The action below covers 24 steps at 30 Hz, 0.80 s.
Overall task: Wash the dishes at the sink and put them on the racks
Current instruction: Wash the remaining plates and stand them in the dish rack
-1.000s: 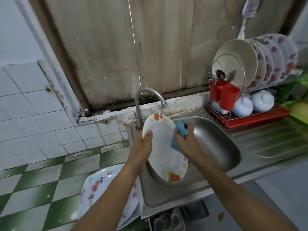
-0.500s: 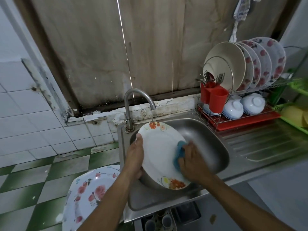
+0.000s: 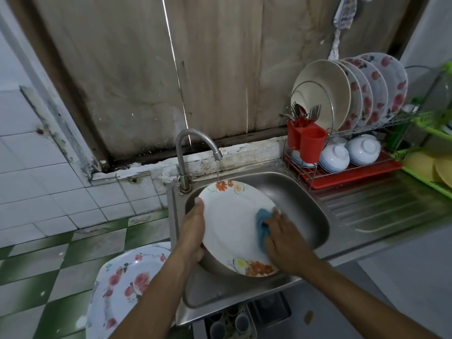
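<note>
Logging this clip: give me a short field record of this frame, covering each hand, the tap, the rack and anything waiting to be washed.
left hand: grips the left rim of the plate, tilted over the sink
right hand: holds a blue sponge against the plate's face
tap: running; water lands on the plate's top rim
rack: upright plates, upturned bowls, red cutlery holder
waiting: flowered plates left of the sink

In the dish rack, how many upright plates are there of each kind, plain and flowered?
Plain beige round plates: 1
White round plates with red flowers: 4
Total: 5
</note>
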Tool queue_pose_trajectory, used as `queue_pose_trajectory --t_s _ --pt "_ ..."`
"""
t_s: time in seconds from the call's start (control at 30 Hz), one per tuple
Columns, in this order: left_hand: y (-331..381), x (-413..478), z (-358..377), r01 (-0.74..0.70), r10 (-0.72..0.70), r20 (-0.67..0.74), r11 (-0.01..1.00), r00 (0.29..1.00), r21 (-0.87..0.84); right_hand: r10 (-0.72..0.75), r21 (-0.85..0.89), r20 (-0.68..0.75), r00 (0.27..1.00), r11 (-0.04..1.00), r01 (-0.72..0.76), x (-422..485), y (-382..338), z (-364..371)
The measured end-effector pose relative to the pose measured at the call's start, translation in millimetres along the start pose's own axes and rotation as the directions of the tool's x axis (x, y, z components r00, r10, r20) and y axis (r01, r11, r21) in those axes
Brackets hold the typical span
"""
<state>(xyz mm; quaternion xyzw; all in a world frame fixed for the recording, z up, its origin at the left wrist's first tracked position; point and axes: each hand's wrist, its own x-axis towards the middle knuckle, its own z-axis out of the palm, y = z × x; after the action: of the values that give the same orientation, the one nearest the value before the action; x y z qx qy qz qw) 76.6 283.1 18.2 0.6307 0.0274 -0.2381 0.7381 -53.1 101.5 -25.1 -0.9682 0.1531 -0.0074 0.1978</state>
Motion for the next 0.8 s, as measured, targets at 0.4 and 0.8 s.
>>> queue_pose_trajectory --t_s 0.4,0.8 --pt "15.1 6.0 10.8 0.236 -0.237 -0.006 0.969 0.971 -0.072 -0.511 0.140 0.072 0.856 0.855 0.499 -31.5 -61.3 -37.5" --pt "-3.8 5.2 11.9 0.109 -0.101 -0.059 0.984 0.993 0.142 0.207 0.867 -0.268 0.941 0.479 0.142 11.8 13.7 -96.2"
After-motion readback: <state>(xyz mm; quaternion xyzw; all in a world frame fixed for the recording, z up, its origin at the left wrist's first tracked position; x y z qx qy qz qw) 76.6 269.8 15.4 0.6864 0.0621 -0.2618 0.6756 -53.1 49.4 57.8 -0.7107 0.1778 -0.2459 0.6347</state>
